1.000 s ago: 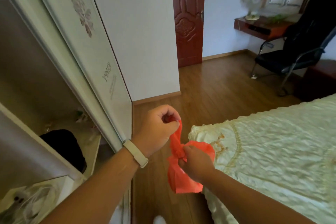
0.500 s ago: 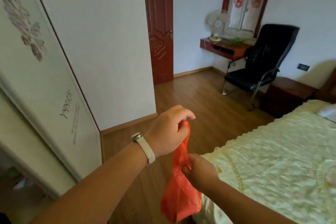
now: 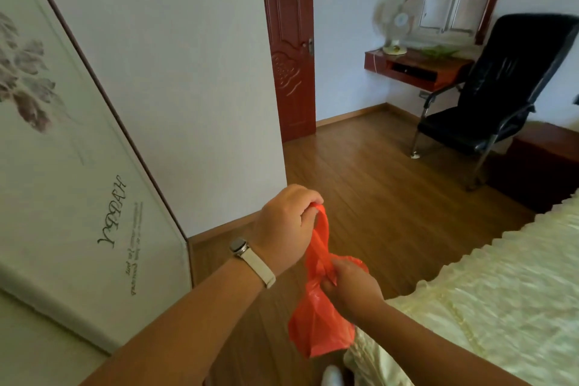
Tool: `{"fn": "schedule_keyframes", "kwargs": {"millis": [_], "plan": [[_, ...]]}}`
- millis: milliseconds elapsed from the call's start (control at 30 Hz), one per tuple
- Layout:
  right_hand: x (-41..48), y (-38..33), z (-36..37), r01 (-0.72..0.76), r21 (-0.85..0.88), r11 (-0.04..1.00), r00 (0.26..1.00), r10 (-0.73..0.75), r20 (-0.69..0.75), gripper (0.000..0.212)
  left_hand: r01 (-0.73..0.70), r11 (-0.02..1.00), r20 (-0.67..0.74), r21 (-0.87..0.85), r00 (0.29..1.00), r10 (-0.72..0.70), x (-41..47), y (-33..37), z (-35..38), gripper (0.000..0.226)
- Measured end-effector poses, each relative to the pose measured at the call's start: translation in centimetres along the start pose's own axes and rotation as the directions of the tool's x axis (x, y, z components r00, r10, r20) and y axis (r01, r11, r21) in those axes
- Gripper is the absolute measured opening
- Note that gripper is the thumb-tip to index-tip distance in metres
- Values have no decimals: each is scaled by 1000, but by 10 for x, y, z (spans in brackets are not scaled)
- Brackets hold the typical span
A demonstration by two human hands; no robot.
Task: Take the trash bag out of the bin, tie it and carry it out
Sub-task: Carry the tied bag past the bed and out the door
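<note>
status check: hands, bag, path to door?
Left hand gripping top of red trash bag, right hand pinching its neck. Bag airborne, tie in progress. Floor to door open; bed close right.

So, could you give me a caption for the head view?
Left hand and right hand grip a red trash bag beside a bed.

There is just one view, from a camera on the person's head. It looks forward and down. The left hand [image 3: 286, 226] and right hand [image 3: 352, 290] are very close below it. Past the hands is the floor [image 3: 376, 185], and the door [image 3: 289, 41] is far off.
</note>
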State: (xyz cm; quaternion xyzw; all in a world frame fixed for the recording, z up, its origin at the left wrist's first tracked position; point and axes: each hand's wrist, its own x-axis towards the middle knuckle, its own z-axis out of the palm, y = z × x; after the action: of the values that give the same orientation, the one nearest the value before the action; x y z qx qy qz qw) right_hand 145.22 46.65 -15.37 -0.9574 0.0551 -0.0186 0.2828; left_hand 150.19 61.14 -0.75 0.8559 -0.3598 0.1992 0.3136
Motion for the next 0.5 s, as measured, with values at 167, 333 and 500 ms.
{"fn": "schedule_keyframes", "kwargs": {"millis": [167, 333, 500], "plan": [[99, 7, 11, -27, 44, 999, 998, 25, 57, 22, 271, 942, 205, -199, 951, -231, 70, -66, 23, 11], [185, 14, 4, 2, 97, 995, 991, -14, 130, 17, 352, 902, 338, -252, 905, -259, 148, -116, 42, 10], [258, 17, -9, 82, 119, 989, 990, -95, 105, 20, 365, 870, 280, -333, 919, -279, 209, -157, 59, 9]]}}
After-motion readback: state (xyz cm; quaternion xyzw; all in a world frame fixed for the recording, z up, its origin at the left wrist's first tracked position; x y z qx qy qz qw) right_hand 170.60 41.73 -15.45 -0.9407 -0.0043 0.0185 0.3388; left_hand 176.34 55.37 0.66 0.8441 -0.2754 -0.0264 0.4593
